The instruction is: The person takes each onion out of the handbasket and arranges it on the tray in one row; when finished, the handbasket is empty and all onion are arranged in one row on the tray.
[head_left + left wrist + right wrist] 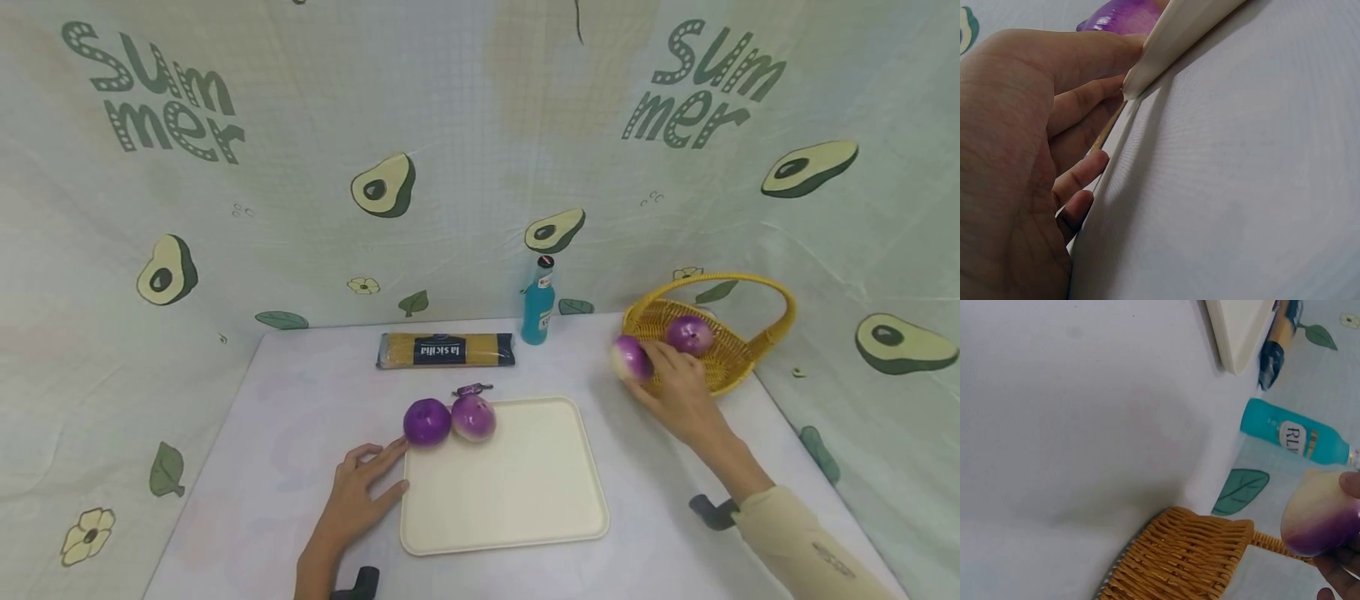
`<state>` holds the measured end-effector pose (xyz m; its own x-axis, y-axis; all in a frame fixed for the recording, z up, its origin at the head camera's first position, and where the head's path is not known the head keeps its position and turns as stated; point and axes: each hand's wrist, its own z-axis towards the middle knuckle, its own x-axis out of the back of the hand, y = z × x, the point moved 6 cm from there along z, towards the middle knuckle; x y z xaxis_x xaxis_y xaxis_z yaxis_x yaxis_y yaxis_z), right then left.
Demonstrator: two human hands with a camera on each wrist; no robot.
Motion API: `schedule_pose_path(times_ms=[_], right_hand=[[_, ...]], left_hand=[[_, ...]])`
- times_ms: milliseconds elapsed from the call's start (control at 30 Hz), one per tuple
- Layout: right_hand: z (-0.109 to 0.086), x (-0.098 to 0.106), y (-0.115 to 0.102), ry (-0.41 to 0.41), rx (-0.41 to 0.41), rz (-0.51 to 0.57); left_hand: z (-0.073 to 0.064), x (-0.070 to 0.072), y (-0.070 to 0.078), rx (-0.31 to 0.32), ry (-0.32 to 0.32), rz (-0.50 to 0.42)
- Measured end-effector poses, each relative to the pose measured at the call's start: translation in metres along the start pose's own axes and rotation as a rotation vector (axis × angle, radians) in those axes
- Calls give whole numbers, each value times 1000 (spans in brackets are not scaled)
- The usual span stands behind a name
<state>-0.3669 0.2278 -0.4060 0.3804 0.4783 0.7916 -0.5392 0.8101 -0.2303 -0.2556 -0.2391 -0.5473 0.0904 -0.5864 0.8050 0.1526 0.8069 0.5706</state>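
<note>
"While the right hand [678, 390] gripped an onion [628, 357], what was hidden?"

"Part of that onion, plus some basket [726, 362] behind the hand. The left hand [354, 493], fingers loose, touched the tray [502, 496]; two onions [427, 422] sat by its fingertips."

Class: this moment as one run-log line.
left hand: touches tray, left edge | right hand: holds purple-white onion near basket | in basket: another onion | far-left tray corner: two onions
</note>
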Motion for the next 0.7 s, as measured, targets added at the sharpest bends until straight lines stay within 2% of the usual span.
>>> schedule_pose_path(times_ms=[233,700], right_hand=[[0,-2,-8,20,38,11],[-3,-9,-22,16,73,45]], left_hand=[[0,1,1,6,-1,2],[-1,2,2,-27,21,-6]])
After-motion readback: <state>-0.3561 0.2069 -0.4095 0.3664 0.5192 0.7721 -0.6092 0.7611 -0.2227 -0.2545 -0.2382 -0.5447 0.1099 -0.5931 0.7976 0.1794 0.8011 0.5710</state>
